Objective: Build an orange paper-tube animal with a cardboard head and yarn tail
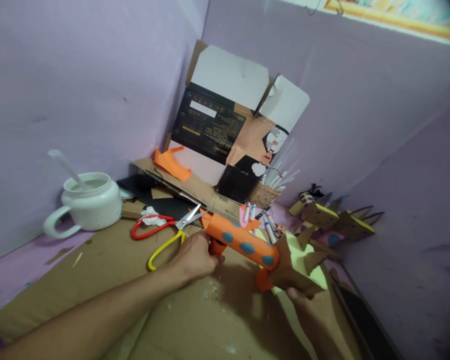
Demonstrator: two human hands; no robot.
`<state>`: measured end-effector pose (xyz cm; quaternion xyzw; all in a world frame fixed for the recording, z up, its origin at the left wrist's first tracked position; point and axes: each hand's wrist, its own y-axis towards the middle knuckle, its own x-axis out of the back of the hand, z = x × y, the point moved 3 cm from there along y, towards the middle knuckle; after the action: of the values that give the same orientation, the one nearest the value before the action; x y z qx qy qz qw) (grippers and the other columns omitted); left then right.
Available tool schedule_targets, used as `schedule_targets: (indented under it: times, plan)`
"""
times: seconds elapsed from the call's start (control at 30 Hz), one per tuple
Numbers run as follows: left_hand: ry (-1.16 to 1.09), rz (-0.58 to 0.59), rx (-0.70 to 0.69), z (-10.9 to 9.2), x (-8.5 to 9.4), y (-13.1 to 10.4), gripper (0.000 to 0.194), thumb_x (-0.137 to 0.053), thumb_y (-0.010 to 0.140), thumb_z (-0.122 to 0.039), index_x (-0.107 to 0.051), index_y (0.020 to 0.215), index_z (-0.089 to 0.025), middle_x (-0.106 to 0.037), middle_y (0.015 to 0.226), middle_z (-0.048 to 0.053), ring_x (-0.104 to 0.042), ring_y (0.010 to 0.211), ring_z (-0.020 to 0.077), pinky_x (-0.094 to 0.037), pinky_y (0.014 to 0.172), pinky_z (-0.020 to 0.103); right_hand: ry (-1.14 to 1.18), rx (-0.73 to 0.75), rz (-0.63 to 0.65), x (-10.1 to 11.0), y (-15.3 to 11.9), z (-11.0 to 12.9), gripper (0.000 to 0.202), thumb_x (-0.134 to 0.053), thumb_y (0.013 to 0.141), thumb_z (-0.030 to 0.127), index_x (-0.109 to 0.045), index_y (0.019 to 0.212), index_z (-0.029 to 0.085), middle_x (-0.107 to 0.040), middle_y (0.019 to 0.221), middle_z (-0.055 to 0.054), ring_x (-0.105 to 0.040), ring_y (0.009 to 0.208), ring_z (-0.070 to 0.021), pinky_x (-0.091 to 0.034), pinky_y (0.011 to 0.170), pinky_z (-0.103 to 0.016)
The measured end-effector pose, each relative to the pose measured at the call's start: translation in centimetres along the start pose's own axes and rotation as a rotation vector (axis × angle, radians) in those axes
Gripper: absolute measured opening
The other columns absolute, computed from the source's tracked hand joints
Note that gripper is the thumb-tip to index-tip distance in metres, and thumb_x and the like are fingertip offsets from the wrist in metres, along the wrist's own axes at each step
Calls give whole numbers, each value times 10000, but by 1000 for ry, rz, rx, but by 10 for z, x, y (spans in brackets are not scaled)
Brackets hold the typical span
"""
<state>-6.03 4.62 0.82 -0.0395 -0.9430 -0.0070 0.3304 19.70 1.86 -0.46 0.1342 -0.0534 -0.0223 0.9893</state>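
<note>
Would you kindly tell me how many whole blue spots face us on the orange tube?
3: the left spot, middle spot and right spot along the orange tube; others may be hidden.

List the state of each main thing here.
Orange paper tube with blue spots: held, left hand
Spiked brown-and-yellow cardboard box: held, right hand
Red-and-yellow-handled metal scissors: blades open
Round white mug: upright, uncovered, white stick inside
White paper scrap: crumpled
Printed black-and-tan carton: unfolded, propped up
Woven brown basket: holding white sticks
</note>
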Motion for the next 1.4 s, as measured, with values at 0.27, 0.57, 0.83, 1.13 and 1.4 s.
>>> schedule_targets:
  times: [0.27, 0.57, 0.83, 1.13, 1.4]
  plan:
    - [11, 49, -13, 3, -2, 2, 216, -636, 585, -296, -622, 761, -172, -617, 663, 37, -583, 641, 211, -374, 523, 268, -135, -38, 38, 3, -4, -13, 539, -792, 499, 397, -667, 1002, 248, -719, 770, -74, -635, 854, -374, -502, 744, -474]
    - [37, 56, -19, 12, -5, 5, 223, -625, 539, -235, -600, 753, -175, -630, 690, 50, -590, 621, 221, -344, 478, 257, -297, -103, 62, 8, -5, -4, 452, -782, 485, 395, -689, 894, 227, -712, 745, -81, -630, 859, -375, -472, 812, -491]
    - [31, 105, -40, 20, -10, 13, 176, -586, 550, -189, -578, 725, -172, -628, 682, 50, -601, 638, 227, -366, 483, 261, -32, -280, 165, -12, -16, 12, 458, -766, 564, 327, -630, 981, 194, -692, 972, -96, -589, 1018, -304, -468, 856, -415]
    - [85, 148, -84, 12, -3, 16, 248, -583, 571, -207, -548, 811, -156, -626, 772, 60, -607, 703, 233, -453, 592, 290, 147, -214, 38, -20, -13, 6, 461, -787, 496, 155, -610, 919, 193, -684, 981, -57, -617, 939, -233, -467, 839, -355]
    - [54, 169, -144, 2, -3, 15, 191, -584, 583, -246, -521, 746, -169, -608, 722, 18, -601, 706, 215, -473, 628, 282, 102, -99, 24, -26, -7, 3, 453, -735, 490, 48, -593, 902, 171, -661, 974, -36, -600, 940, -208, -431, 889, -367]
